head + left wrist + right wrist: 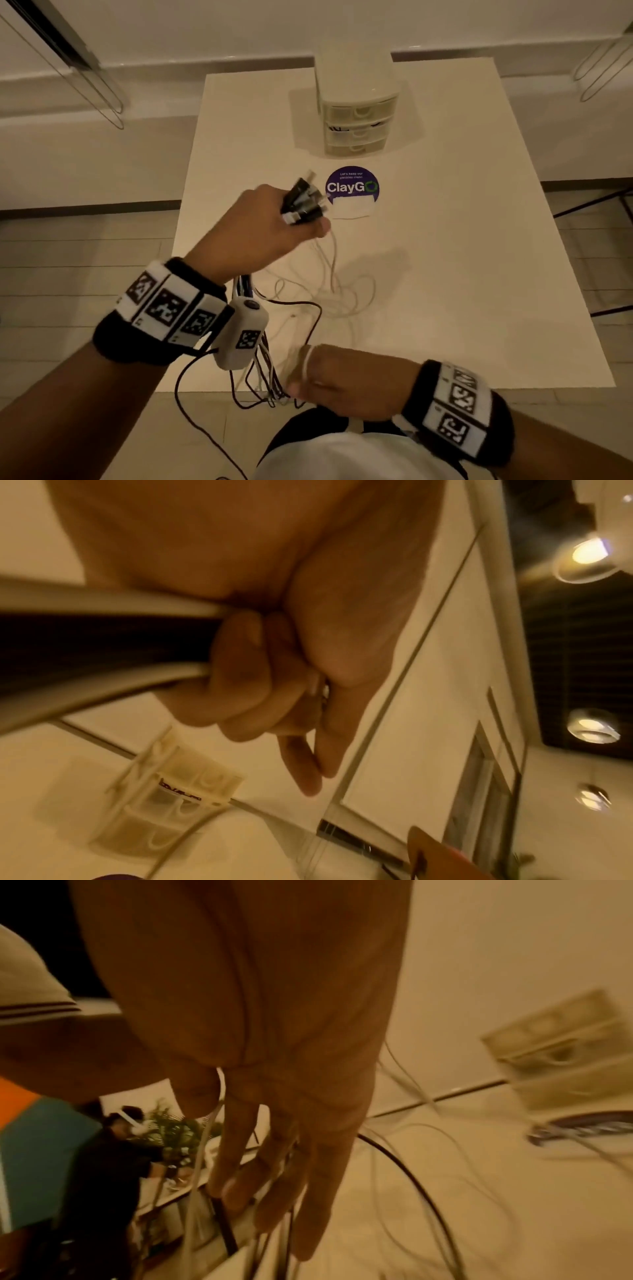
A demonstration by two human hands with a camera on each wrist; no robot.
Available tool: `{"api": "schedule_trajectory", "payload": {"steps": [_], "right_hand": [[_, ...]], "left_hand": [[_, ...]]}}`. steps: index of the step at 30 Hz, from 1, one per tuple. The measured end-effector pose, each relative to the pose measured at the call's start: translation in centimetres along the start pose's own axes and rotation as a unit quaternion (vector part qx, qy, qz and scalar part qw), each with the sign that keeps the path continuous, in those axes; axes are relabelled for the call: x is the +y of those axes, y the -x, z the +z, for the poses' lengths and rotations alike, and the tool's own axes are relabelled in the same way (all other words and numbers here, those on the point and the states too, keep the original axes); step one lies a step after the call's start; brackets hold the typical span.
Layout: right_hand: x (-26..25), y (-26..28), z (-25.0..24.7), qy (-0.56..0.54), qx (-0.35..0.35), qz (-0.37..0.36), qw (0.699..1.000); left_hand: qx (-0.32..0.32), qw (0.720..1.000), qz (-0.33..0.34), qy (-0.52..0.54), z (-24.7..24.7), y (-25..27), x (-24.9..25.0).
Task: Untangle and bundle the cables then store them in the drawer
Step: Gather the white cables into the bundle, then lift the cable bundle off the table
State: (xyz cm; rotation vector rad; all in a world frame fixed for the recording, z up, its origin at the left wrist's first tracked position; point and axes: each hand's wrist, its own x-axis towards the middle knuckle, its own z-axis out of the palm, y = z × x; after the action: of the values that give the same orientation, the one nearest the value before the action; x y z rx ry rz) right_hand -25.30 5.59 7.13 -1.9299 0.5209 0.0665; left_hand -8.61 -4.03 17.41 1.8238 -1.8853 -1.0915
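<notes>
Both hands hold the cables [301, 308]: the left hand [263, 226] is fisted round the plug ends [303, 200], raised just short of the sticker [352, 188], while the right hand [335, 380] pinches a white strand at the counter [462, 240] edge nearest the person. Beyond the sticker stands the 3-drawer unit [358, 116], drawers closed.

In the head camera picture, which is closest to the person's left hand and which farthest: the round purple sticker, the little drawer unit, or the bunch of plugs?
From the left hand:
1. Bunch of plugs: gripped in that hand.
2. Purple sticker: on the table just right of the hand.
3. Drawer unit: at the table's far edge, beyond the sticker.
</notes>
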Motion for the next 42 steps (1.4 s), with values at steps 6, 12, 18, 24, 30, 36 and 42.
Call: {"api": "schedule_trajectory", "payload": {"steps": [6, 12, 18, 24, 30, 36, 42], "right_hand": [[-4.2, 1.5, -2.9, 0.161, -0.098, 0.124, 0.974], [4.3, 2.7, -8.6, 0.076, 0.243, 0.165, 0.953], [7.6, -5.1, -9.3, 0.019, 0.327, 0.036, 0.944], [8.5, -5.8, -5.8, -0.182, 0.264, 0.209, 0.924], [5.7, -2.3, -1.7, -0.182, 0.042, 0.171, 0.967], [7.5, -2.3, 2.0, 0.085, -0.044, 0.235, 0.967], [5.7, 0.6, -1.5, 0.196, -0.1, 0.249, 0.943]], "left_hand": [[0.009, 1.0, 0.006, -0.02, -0.1, 0.1, -0.1], [0.018, 0.971, -0.002, 0.237, -0.7, 1.0, -0.8], [-0.099, 0.931, 0.048, 0.349, 0.3, 2.7, 0.4], [0.158, 0.897, 0.037, 0.412, -4.3, 2.2, -1.7], [0.3, 0.872, 0.019, 0.387, -10.2, 2.1, -4.0], [0.225, 0.872, 0.045, 0.432, -7.7, 2.2, -1.2], [0.075, 0.908, 0.091, 0.402, -2.7, 1.8, 1.5]]}}
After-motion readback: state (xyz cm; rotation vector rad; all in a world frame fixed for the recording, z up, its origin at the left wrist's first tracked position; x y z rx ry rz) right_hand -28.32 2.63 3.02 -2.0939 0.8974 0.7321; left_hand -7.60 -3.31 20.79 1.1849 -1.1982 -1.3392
